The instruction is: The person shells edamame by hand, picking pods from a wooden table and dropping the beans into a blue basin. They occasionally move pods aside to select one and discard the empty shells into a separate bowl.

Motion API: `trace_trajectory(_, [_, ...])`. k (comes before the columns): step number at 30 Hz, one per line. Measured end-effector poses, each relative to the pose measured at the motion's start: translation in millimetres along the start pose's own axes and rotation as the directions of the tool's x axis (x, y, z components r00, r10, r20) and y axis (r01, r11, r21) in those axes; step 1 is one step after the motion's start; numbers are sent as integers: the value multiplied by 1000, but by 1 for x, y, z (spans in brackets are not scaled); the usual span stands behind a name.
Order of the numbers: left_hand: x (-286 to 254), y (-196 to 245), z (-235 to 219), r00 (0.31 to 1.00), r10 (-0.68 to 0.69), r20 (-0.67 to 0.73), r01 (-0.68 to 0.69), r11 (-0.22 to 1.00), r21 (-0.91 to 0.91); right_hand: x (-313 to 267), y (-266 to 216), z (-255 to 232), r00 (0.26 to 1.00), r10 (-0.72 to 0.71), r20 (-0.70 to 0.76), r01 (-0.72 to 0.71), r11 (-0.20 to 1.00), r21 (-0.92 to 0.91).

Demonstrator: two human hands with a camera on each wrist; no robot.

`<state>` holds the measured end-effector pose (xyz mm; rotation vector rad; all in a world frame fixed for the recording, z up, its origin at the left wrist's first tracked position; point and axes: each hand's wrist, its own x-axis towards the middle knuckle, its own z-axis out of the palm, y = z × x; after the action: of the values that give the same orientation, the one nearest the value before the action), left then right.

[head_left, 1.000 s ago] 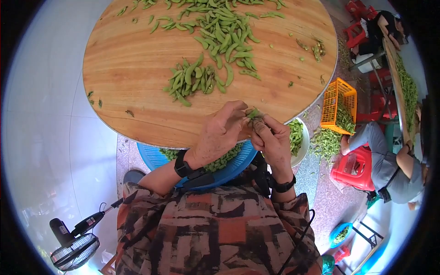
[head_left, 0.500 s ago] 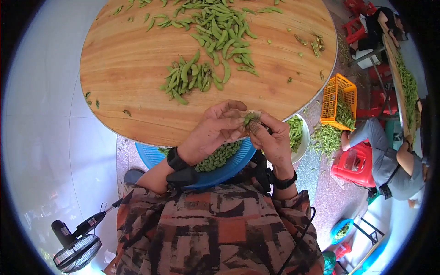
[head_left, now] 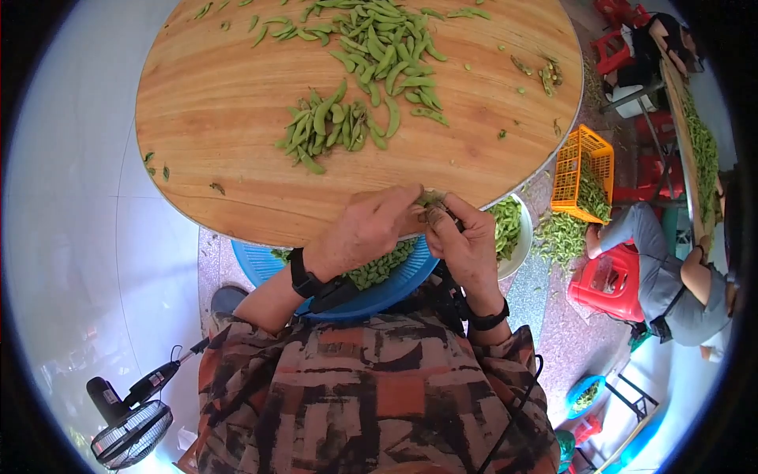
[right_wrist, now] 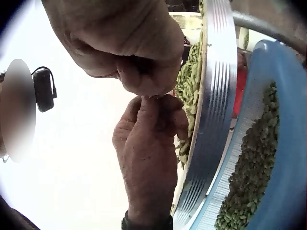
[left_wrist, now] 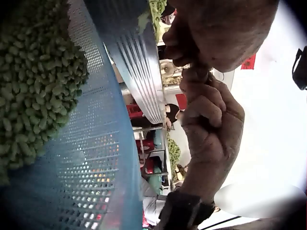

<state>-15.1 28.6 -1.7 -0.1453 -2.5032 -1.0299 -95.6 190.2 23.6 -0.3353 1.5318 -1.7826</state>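
Observation:
My left hand (head_left: 359,233) and right hand (head_left: 466,246) meet just in front of the round table's near edge, fingertips together. Between them is a green soybean pod (head_left: 429,199), mostly hidden by the fingers. The right thumb and curled fingers grip it; the left thumb and forefinger pinch at it from the other side. Below the hands, a blue basket (head_left: 254,265) holds many shelled green beans (left_wrist: 33,100). On the wooden table (head_left: 237,150), a small heap of pods (head_left: 324,130) lies beyond the hands, with a larger heap (head_left: 387,47) behind it.
A white bowl of pods (head_left: 509,229) stands below the table at right. Farther right are a yellow crate (head_left: 570,178), spilled pods on the floor and a red stool (head_left: 608,280) with a seated person. A black fan (head_left: 134,430) is at lower left.
Both hands stay together at the pod. The left hand has rolled over, its back turning more upward and its forefinger reaching across to the right fingertips. The pod shows less now.

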Motion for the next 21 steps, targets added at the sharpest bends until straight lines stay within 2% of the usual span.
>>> trace_trajectory(1, [0, 2, -1, 999, 36, 10, -37, 993, 111, 0, 1, 2, 1000, 2, 1, -1, 1000, -1])
trace_trajectory(2, [0, 2, -3, 999, 34, 8, -35, 993, 112, -1, 2, 3, 999, -19, -29, 18, 999, -47])
trace_trajectory(4, [1, 3, -8, 988, 103, 112, -128, 961, 245, 0, 8, 5, 998, -38, -57, 33, 995, -93])
trace_trajectory(6, [2, 5, -8, 991, 106, 85, -124, 961, 247, 4, 20, 4, 958, -279, -69, 242, 911, -334])
trace_trajectory(8, [2, 7, -8, 992, 108, 58, -119, 961, 248, 5, 20, 7, 954, -291, -75, 248, 903, -350])
trace_trajectory(9, [1, 7, -8, 996, 30, 83, -47, 978, 203, 6, 19, 7, 949, -306, -81, 257, 894, -367])
trace_trajectory(10, [1, 8, -8, 993, -46, 112, 28, 987, 158, 6, 16, 7, 949, -306, -80, 258, 894, -368])
trace_trajectory(11, [1, 5, -9, 993, -47, 112, 29, 987, 156, 5, 12, 5, 977, -205, -66, 179, 943, -282])
trace_trajectory(12, [1, 1, -12, 989, -72, 126, 73, 997, -1, 3, 8, 4, 994, -102, -43, 92, 976, -197])
trace_trajectory(13, [2, -3, -15, 985, -96, 144, 118, 981, -155, 4, 5, 2, 994, -101, -41, 91, 976, -199])
trace_trajectory(14, [4, -5, -20, 985, -98, 142, 120, 981, -155, 4, 3, 1, 999, -39, -22, 36, 989, -142])
trace_trajectory(15, [9, -4, -27, 952, -190, 242, 250, 935, -252, 4, 1, 1, 1000, 20, -1, -20, 996, -86])
trace_trajectory(16, [12, -4, -31, 900, -263, 348, 380, 864, -330, 4, -2, 0, 1000, 19, 0, -19, 996, -87])
trace_trajectory(17, [10, -7, -29, 900, -262, 348, 379, 865, -330, 4, -4, 0, 999, 47, 26, -46, 998, -35])
trace_trajectory(18, [7, -11, -25, 843, -337, 419, 529, 657, -537, 4, -5, 0, 996, 74, 54, -75, 997, 15])
trace_trajectory(19, [6, -14, -23, 775, -378, 506, 628, 377, -681, 4, -6, -1, 996, 73, 55, -74, 997, 15])
trace_trajectory(20, [5, -15, -22, 776, -378, 504, 627, 378, -682, 4, -5, -1, 996, 72, 59, -72, 997, 1])
trace_trajectory(21, [6, -13, -21, 777, -368, 511, 621, 311, -719, 5, -5, -1, 995, 71, 62, -71, 997, -14])
